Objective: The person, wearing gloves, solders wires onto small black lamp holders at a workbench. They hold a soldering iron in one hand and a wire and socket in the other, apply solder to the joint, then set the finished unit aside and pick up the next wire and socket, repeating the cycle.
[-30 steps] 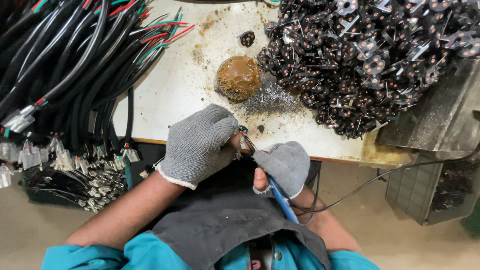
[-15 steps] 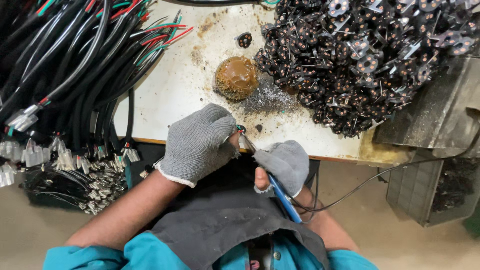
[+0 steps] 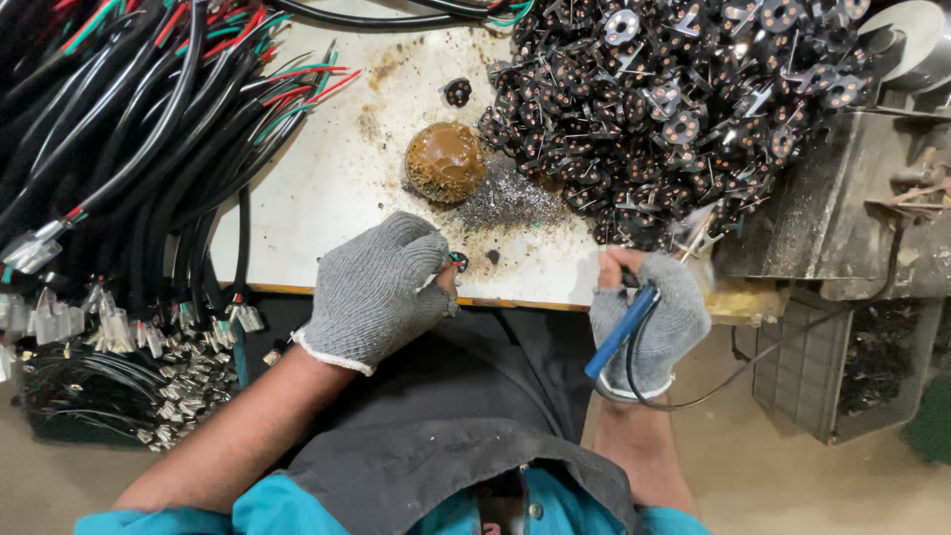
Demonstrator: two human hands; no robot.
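Your knit-gloved left hand [image 3: 381, 287] pinches a small round connector piece [image 3: 459, 262] at the stained desk [image 3: 327, 188] edge; your right hand [image 3: 649, 317] grips a blue-handled soldering iron [image 3: 619, 332] beside the spiky black heap [image 3: 674, 109]

Cable bundle [image 3: 119, 129] lies on the table [image 3: 327, 208] at nine o'clock; connector pile [image 3: 674, 109] at two o'clock; round lump [image 3: 445, 161] between them; both hands at six o'clock, the table's near edge.

Soldering iron [image 3: 622, 331] tip behind right hand [image 3: 654, 322]
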